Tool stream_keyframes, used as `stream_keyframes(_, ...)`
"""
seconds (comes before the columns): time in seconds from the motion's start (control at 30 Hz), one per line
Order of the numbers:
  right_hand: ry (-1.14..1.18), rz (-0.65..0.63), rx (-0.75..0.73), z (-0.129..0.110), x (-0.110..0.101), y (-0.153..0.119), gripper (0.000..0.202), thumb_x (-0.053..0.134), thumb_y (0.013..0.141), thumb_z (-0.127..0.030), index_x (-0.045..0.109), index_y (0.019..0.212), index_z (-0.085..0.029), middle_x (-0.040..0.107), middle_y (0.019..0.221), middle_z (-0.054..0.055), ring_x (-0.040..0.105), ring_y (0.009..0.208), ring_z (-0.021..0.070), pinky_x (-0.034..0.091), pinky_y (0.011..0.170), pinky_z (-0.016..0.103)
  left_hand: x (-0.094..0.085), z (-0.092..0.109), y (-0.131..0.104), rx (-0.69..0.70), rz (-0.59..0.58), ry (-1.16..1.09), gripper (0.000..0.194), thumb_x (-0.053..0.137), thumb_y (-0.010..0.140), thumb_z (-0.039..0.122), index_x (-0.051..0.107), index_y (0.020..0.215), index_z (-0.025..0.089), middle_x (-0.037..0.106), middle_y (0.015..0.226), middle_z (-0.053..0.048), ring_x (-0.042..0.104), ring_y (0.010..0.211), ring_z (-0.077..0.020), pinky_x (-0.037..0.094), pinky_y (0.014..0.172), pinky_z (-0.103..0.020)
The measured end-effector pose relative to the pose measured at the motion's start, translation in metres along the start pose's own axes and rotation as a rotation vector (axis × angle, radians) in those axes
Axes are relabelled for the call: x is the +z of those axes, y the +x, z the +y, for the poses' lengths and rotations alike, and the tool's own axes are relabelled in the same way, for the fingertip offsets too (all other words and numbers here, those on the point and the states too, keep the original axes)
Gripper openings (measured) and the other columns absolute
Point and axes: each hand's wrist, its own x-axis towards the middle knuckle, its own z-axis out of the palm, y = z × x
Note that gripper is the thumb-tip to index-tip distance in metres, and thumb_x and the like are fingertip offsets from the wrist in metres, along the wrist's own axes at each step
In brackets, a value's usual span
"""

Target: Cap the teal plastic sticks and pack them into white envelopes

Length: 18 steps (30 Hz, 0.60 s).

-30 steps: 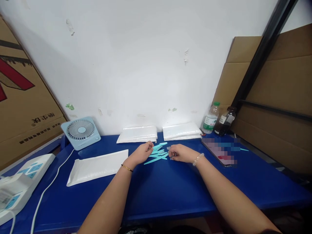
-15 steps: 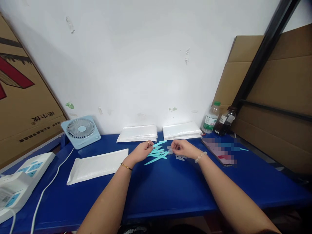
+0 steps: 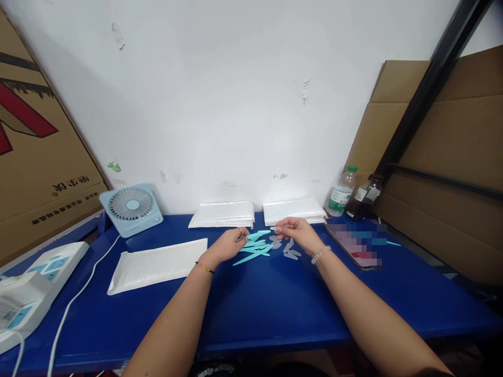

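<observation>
Several thin turquoise pieces lie in a loose pile at the middle of the blue table. At the pile's left edge, my left hand has its thumb and fingers closed on a turquoise piece. Small translucent pieces are scattered to the right of the pile. Above them my right hand pinches a small translucent piece between thumb and forefinger.
White padded envelopes lie at the back left and back right, and another envelope at left. Around them are a blue fan, a power strip, a green-capped bottle, a dark bottle and a phone.
My right hand has lifted slightly up and away, showing more of the translucent pieces and the one in its fingertips. My left hand has hardly moved. The view has shifted slightly.
</observation>
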Motion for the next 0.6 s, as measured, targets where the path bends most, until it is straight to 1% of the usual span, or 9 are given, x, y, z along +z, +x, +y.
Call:
stream_keyframes(0.13, -0.006, -0.024, -0.039, 0.002, 0.003, -0.001, 0.035, 0.077, 0.063, -0.040, 0.066, 0.086, -0.015, 0.071, 0.074, 0.004, 0.068, 0.065, 0.0166, 0.052, 0.060, 0.027, 0.000, 0.001, 0.000, -0.014, -0.021, -0.014, 0.026, 0.038, 0.085, 0.035, 0.056, 0.089, 0.016, 0.050, 0.072, 0.001, 0.042, 0.065, -0.0129, 0.034, 0.059, -0.024)
stream_keyframes(0.33, -0.022, -0.080, 0.003, -0.004, 0.011, -0.006, 0.036, 0.077, 0.063, -0.039, 0.065, 0.085, -0.014, 0.070, 0.071, 0.004, 0.067, 0.063, 0.0161, 0.053, 0.064, 0.029, 0.002, 0.002, 0.001, -0.011, -0.048, -0.041, 0.025, 0.039, 0.085, 0.035, 0.055, 0.089, 0.017, 0.048, 0.072, 0.002, 0.040, 0.064, -0.0121, 0.033, 0.058, -0.023)
stream_keyframes(0.4, -0.018, -0.068, -0.003, -0.005, 0.010, -0.006, 0.036, 0.077, 0.063, -0.039, 0.065, 0.085, -0.014, 0.070, 0.072, 0.004, 0.067, 0.062, 0.0161, 0.053, 0.063, 0.029, 0.001, 0.003, 0.000, -0.005, -0.048, -0.048, 0.024, 0.038, 0.085, 0.035, 0.054, 0.088, 0.017, 0.048, 0.072, 0.002, 0.040, 0.064, -0.0118, 0.033, 0.058, -0.023)
stream_keyframes(0.53, 0.003, -0.001, -0.039, -0.005, 0.003, -0.004, 0.037, 0.077, 0.063, -0.041, 0.064, 0.085, -0.015, 0.071, 0.076, 0.005, 0.066, 0.061, 0.0155, 0.053, 0.062, 0.029, -0.001, 0.005, -0.001, -0.004, -0.027, -0.038, 0.025, 0.037, 0.086, 0.035, 0.054, 0.086, 0.016, 0.048, 0.072, 0.001, 0.040, 0.064, -0.0120, 0.033, 0.058, -0.023)
stream_keyframes(0.6, 0.006, -0.003, -0.036, -0.004, 0.001, -0.004, 0.037, 0.076, 0.063, -0.042, 0.064, 0.085, -0.015, 0.072, 0.077, 0.005, 0.066, 0.061, 0.0155, 0.053, 0.063, 0.029, -0.001, 0.006, -0.001, -0.009, -0.028, -0.037, 0.025, 0.037, 0.086, 0.036, 0.054, 0.086, 0.016, 0.048, 0.071, 0.002, 0.040, 0.064, -0.0120, 0.034, 0.058, -0.023)
